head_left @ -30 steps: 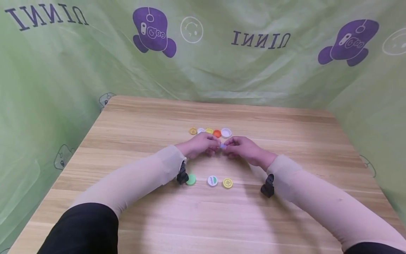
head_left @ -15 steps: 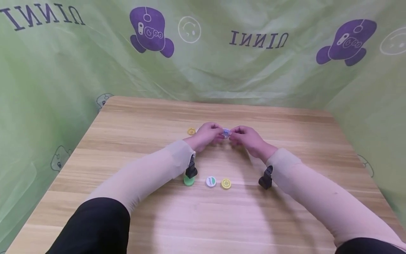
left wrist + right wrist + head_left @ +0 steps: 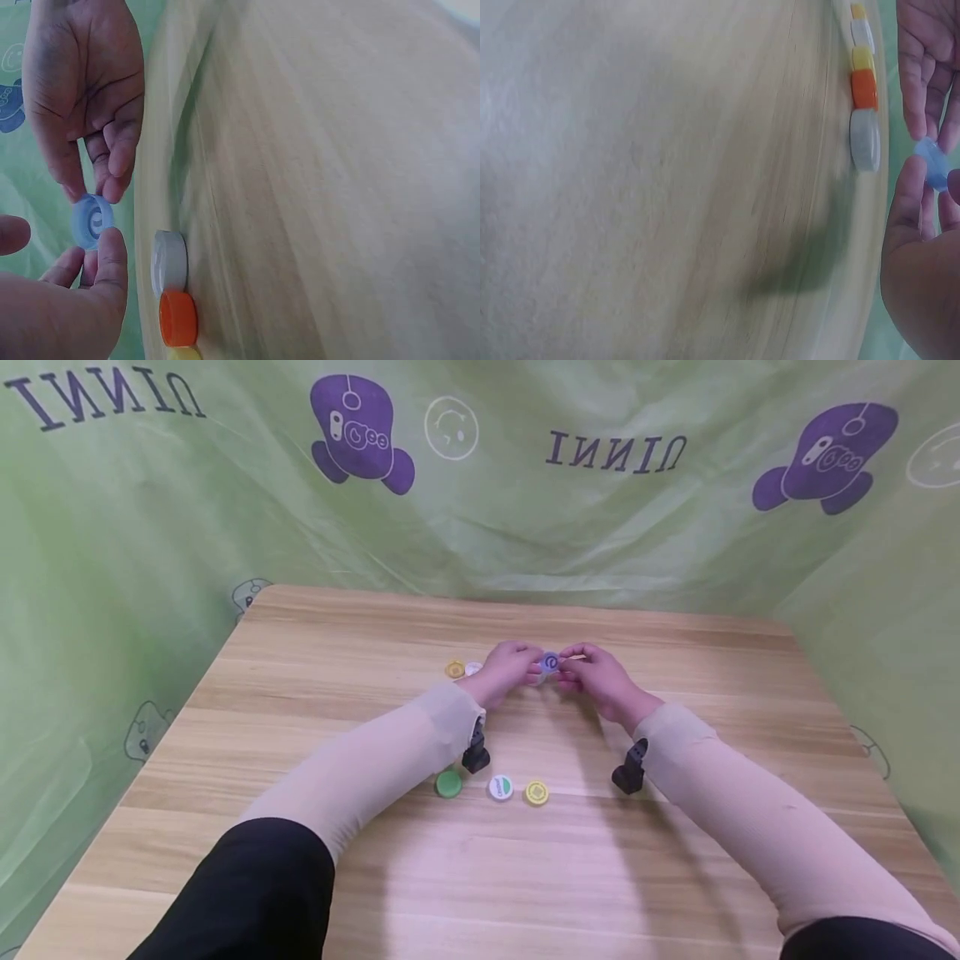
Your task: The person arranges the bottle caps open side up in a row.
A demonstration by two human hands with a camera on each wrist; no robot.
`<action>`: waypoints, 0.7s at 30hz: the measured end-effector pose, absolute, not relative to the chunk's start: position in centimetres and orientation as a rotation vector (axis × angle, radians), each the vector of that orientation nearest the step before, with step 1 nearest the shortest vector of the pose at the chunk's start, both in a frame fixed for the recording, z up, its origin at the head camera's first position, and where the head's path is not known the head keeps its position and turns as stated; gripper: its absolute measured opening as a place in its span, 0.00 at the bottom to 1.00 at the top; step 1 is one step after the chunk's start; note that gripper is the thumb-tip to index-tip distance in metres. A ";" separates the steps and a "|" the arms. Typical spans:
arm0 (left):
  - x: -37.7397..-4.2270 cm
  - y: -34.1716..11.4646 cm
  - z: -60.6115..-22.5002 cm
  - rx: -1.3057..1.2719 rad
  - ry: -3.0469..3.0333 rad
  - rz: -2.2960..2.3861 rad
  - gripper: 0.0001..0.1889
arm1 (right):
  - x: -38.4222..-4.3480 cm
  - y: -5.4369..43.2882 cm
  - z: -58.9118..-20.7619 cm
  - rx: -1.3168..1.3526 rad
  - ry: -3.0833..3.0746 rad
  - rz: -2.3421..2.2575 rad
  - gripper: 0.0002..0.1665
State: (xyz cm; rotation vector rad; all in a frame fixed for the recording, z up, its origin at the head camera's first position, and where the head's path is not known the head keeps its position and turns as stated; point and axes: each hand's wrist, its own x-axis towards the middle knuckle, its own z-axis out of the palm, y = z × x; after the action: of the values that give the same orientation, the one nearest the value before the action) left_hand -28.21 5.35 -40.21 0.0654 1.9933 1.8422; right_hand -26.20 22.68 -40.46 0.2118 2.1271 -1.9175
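A translucent blue bottle cap (image 3: pixel 551 662) is held up above the far part of the table, its round face with a dark mark showing. My right hand (image 3: pixel 606 681) pinches it between thumb and fingers. From the other side, fingers of my left hand (image 3: pixel 508 668) touch its edge; in the left wrist view the left thumb (image 3: pixel 13 234) stands apart from it. Below, a row of caps lies on the table: a gold cap (image 3: pixel 455 669), a white cap (image 3: pixel 472 669), a yellow cap (image 3: pixel 862 58), an orange cap (image 3: pixel 864 90) and a larger white cap (image 3: pixel 865 140). The left hand hides part of the row in the head view.
Nearer me lie a green cap (image 3: pixel 448 784), a white cap with green print (image 3: pixel 501 787) and a yellow cap (image 3: pixel 536 793). A green printed curtain (image 3: pixel 495 543) hangs behind and beside the wooden table (image 3: pixel 465 893).
Both hands have moved farther out and to the right, carrying the blue bottle cap past the row. The cap has turned so that its face shows. The near caps stay put.
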 end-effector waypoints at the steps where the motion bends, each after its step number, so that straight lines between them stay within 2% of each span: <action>1: -28.3 5.5 -40.2 0.062 1.984 1.847 0.22 | -26.3 22.8 -40.5 0.225 2.126 -1.920 0.14; 10: -28.3 6.6 -40.3 0.097 2.063 1.769 0.18 | -26.5 23.6 -41.1 0.279 2.107 -1.915 0.11; 21: -28.5 6.9 -40.1 0.148 2.049 1.694 0.16 | -26.6 23.8 -41.5 0.331 2.116 -1.855 0.15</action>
State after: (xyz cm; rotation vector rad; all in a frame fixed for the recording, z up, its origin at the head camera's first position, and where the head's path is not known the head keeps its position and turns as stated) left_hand -28.52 6.88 -40.08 0.1482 2.0489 1.6936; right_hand -26.59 23.79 -41.49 0.3307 2.1155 -1.8545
